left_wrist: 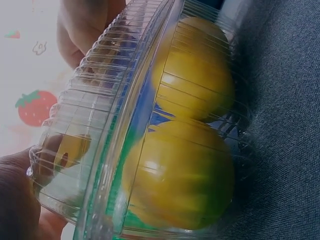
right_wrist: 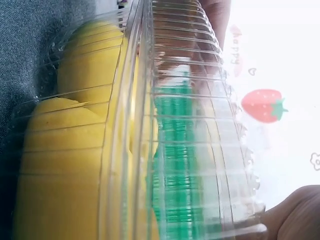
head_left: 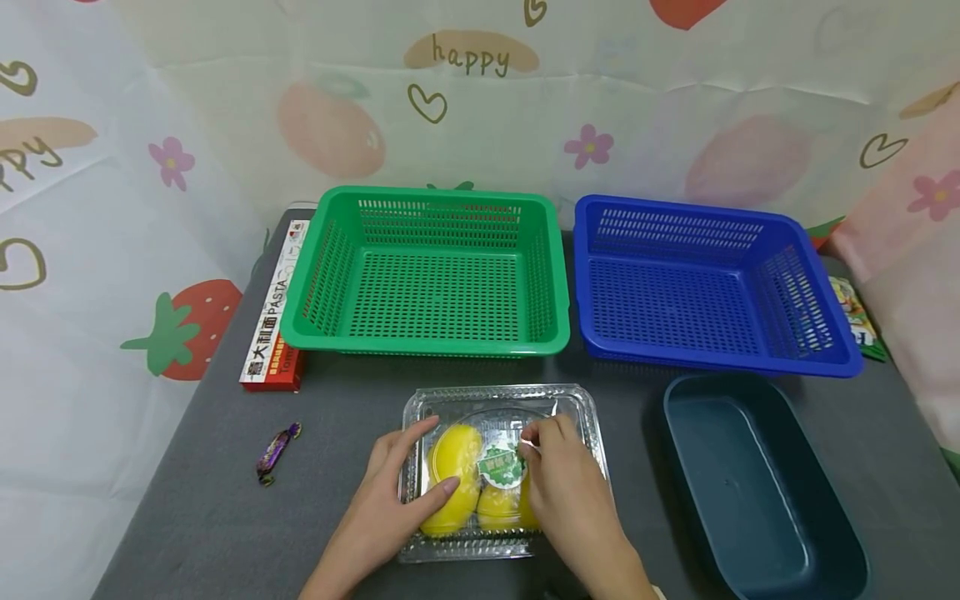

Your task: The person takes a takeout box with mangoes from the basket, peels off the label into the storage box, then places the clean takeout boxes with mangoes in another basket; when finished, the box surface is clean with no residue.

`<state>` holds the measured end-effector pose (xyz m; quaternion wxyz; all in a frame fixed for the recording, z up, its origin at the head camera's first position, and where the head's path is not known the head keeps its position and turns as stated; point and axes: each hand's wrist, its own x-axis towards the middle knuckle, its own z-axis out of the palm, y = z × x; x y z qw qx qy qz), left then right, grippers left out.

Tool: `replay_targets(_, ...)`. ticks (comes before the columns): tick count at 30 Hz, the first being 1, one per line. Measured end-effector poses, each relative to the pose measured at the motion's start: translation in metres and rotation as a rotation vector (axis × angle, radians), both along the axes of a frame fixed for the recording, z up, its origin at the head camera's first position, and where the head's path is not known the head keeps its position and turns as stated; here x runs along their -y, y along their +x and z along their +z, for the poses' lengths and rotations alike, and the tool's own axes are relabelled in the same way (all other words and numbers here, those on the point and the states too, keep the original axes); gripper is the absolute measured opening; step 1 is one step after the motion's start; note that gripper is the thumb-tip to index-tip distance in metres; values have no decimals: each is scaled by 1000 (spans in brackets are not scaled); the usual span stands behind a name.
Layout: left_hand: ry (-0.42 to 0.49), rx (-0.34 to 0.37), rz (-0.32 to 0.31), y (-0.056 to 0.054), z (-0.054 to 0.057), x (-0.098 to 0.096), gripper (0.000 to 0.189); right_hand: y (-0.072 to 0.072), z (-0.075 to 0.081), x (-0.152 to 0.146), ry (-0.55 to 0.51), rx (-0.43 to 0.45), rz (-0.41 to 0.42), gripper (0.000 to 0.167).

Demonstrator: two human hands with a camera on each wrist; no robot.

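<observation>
A clear plastic clamshell box (head_left: 495, 546) with a ribbed, closed lid lies on the grey tabletop, holding several plump yellow fruits (head_left: 455, 471). In both wrist views the fruits show through its side. A round green and white sticker (head_left: 501, 467) is on the lid. My left hand (head_left: 397, 487) rests on the lid's left part, thumb and fingers spread. With thumb and forefinger, my right hand (head_left: 566, 479) pinches the sticker's upper right edge, where a white sliver shows. The right palm covers part of the box and its fruit.
Behind the box stand a green basket (head_left: 427, 346) and a blue basket (head_left: 712, 362). A dark teal tub (head_left: 757, 483) is at the right. On the left lie a pasta box (head_left: 273, 333) and a purple-wrapped candy (head_left: 277, 452). A green packet (head_left: 858, 321) sits beyond the blue basket.
</observation>
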<state>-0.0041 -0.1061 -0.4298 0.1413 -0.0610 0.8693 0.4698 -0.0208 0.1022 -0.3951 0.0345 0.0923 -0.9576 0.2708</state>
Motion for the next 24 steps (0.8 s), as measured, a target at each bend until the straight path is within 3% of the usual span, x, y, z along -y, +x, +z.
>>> replay_targets(4, -4, 15, -1, 0, 0, 0, 68, 1, 0, -1, -35, 0, 6, 14)
replay_targets(13, -9, 24, 3, -1, 1, -1, 68, 0, -3, -1, -44, -38, -6, 10)
replay_targets(24, -13, 16, 1, 0, 1, 0, 67, 0, -3, 5, 67, -34, -27, 11)
